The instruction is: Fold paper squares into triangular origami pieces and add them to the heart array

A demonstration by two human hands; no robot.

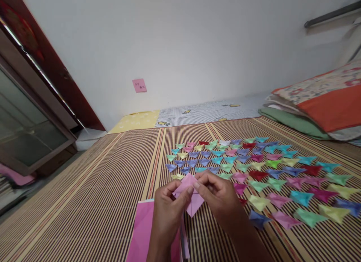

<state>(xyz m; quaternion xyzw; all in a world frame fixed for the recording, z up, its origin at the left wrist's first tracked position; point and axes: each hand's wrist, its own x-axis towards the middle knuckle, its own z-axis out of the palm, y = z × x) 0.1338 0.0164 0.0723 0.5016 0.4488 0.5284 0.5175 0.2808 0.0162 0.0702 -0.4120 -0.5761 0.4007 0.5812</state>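
A pink folded paper (194,205) is held between both hands above the striped mat, its lower corner pointing down. My left hand (169,209) pinches its left side, with the thumb lying on the front. On the other side, my right hand (218,192) grips the upper right edge between thumb and fingers. Below and partly behind my left hand lies a stack of pink paper sheets (141,228). Several small folded paper pieces in many colours, such as a green one (310,217), are spread in rows beyond and to the right of my hands.
The striped mat (113,179) covers the surface. Folded bedding (327,100) is piled at the right. A pink note (139,85) is on the white wall. Glass-panelled furniture (28,119) and a dark red door frame (62,77) stand at the left.
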